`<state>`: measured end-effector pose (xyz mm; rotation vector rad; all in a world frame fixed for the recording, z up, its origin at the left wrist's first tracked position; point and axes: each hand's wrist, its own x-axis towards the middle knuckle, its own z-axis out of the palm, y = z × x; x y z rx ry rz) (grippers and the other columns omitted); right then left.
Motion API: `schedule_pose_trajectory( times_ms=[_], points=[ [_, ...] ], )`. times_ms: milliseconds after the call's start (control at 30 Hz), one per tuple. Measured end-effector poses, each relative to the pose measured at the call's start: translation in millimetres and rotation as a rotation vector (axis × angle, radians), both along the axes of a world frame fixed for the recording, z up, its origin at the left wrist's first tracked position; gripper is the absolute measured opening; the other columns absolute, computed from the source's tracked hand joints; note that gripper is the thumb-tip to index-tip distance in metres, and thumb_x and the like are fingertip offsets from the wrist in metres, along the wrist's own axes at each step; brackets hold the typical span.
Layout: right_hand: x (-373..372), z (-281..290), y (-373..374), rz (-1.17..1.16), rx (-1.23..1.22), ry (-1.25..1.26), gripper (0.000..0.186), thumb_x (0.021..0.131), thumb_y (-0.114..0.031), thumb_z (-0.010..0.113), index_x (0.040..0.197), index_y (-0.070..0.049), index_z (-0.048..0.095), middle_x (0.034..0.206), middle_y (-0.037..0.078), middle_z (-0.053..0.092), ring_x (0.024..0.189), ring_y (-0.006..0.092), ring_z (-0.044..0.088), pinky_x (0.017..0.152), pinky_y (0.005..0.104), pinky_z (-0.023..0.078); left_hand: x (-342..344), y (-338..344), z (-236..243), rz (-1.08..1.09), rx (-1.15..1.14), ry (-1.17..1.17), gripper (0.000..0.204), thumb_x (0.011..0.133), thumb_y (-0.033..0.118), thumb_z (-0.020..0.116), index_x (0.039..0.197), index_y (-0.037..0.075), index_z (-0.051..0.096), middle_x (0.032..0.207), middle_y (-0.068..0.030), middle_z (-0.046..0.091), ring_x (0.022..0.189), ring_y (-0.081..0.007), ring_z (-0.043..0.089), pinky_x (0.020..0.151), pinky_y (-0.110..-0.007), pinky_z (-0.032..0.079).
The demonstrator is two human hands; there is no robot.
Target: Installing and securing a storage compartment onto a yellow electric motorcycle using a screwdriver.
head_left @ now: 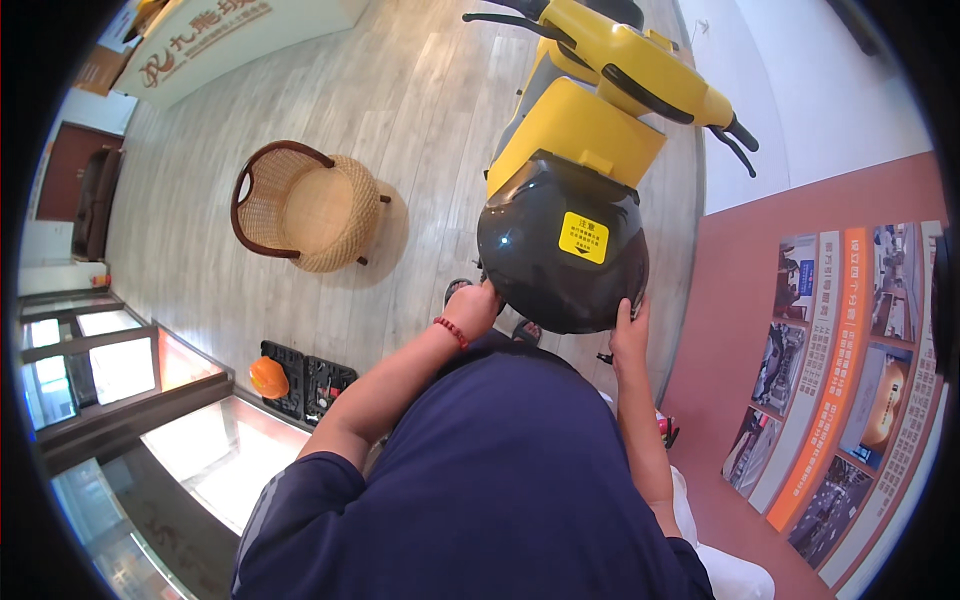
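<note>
Navy shirt [510,470] closest, my right fingers [626,312] clasp the black shell [540,265] on the yellow scooter [560,125]; left fingers [488,291] meet its edge, closure unclear.

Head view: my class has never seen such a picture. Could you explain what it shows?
There is no robot: a person works with two bare hands. A fisheye camera worn on the head looks down, so straight edges bend toward the rim. The left hand and right hand hold a glossy black shell, one at each side of its near edge. Beyond it is a yellow scooter. On the floor are a wicker chair and an open case, with an orange helmet at its left.
</note>
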<state>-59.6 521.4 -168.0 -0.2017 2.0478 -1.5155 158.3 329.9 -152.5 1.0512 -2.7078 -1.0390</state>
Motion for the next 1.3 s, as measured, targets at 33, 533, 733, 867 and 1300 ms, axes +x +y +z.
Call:
schedule_pose_trajectory(
  times_ms=[33,533,733,867,1300],
  points=[
    [0.9,1.6,-0.8,0.030,0.087,0.119,0.062,0.090,-0.029,0.051,0.135,0.006,0.025,0.123,0.023,0.048,0.114,0.0275,0.048,0.096,0.0325,0.036,-0.7,-1.1,-1.0,0.002,0.000,0.014,0.015,0.083,0.012,0.049,0.094,0.002,0.052,0.077,-0.0235,0.059,0.068,-0.0418,0.057,0.061,-0.050,0.046],
    [48.6,112.5,-17.5,0.533,0.604,0.797,0.079,0.072,-0.041,0.069,0.135,-0.009,0.034,0.135,0.023,0.033,0.101,0.0391,0.054,0.080,0.0415,0.047,6.5,-9.3,-12.3,0.048,-0.016,0.139,0.015,0.082,0.014,0.049,0.088,0.001,0.053,0.066,-0.0243,0.058,0.062,-0.0405,0.058,0.057,-0.049,0.046],
    [51.9,126.0,-41.0,0.894,0.548,0.926,0.083,0.064,-0.033,0.075,0.134,-0.015,0.035,0.138,0.024,0.027,0.071,0.0319,0.063,0.062,0.0380,0.051,1.9,-11.3,-13.6,0.010,-0.004,0.181,0.017,0.083,0.015,0.047,0.092,0.002,0.052,0.066,-0.0234,0.058,0.062,-0.0407,0.058,0.056,-0.049,0.046],
    [47.5,113.6,-53.1,1.032,0.418,1.098,0.082,0.062,-0.023,0.073,0.135,-0.014,0.036,0.137,0.030,0.024,0.060,0.0280,0.062,0.055,0.0358,0.051,5.3,-25.2,-18.9,-0.071,-0.072,0.110,0.016,0.082,0.014,0.048,0.091,0.002,0.052,0.066,-0.0226,0.058,0.062,-0.0398,0.058,0.055,-0.048,0.046],
    [43.8,138.7,-56.9,1.221,0.467,1.104,0.078,0.065,-0.025,0.068,0.135,-0.011,0.035,0.134,0.035,0.027,0.053,0.0283,0.061,0.049,0.0350,0.051,12.0,-28.6,-19.3,-0.172,-0.180,0.090,0.010,0.079,0.012,0.050,0.086,0.005,0.053,0.064,-0.0197,0.059,0.058,-0.0371,0.059,0.052,-0.047,0.046]
  ],
)
